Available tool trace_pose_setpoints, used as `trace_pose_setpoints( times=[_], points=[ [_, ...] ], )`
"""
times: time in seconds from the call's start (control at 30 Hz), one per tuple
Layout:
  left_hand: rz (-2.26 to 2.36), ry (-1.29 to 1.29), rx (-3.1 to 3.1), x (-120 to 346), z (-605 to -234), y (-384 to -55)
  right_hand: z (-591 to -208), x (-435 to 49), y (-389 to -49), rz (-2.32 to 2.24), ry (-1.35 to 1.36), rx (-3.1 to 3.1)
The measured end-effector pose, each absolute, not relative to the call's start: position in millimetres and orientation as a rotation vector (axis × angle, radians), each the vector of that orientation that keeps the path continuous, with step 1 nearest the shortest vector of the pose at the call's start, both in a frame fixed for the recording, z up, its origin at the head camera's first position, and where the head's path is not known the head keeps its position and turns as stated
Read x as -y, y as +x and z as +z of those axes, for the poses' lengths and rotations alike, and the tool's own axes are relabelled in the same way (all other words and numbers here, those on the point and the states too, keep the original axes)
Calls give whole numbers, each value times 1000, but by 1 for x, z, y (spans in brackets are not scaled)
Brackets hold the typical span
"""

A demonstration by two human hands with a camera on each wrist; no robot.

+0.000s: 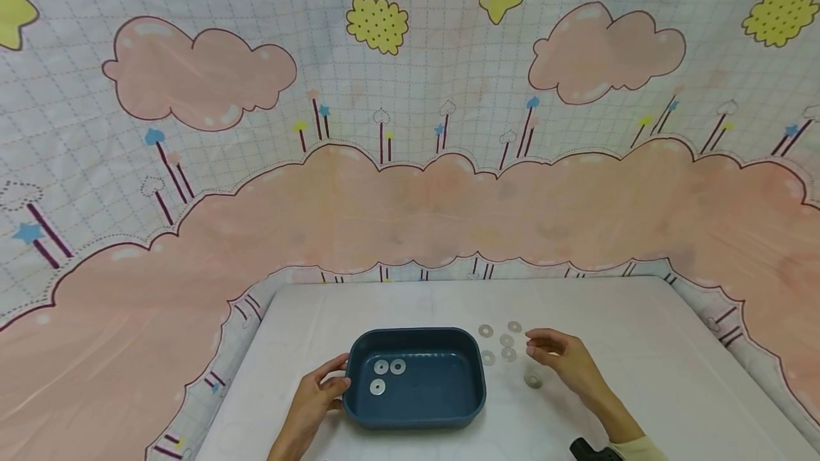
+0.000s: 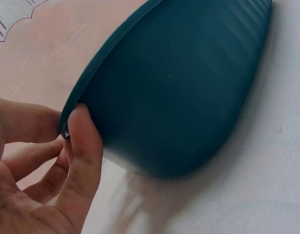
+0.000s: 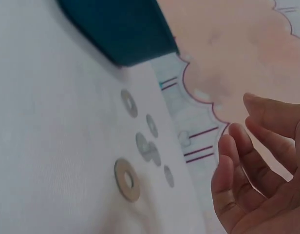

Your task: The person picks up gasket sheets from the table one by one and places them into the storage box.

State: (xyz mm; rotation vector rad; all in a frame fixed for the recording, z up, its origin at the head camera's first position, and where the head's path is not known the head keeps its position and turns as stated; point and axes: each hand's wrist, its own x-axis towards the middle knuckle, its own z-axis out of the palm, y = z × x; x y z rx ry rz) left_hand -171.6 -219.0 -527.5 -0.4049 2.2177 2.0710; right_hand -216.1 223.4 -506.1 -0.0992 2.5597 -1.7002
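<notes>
Washers (image 1: 503,341), 9 in view, are split between a dark blue tray (image 1: 429,393) and the white bench (image 1: 333,304). 3 lie close together inside the tray, toward its left end; 6 lie on the bench to the tray's right, 5 in a loose cluster and 1 nearer the person. The left hand (image 1: 314,397) pinches the tray's rim at its left end between thumb and fingers. The right hand (image 1: 566,361) hangs just right of the cluster, fingers loosely bent, with a narrow gap to the thumb. A pale yellow sleeve (image 1: 640,449) shows behind it; pink clouds cover the backdrop (image 1: 448,219).
</notes>
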Motion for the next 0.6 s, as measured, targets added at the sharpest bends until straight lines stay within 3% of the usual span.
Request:
trace_pose_setpoints(
  times=[0.6],
  points=[
    [2076,-402,-2212,219,-527,-171,-531,-247,-220,-1483,-201,-2648]
  ],
)
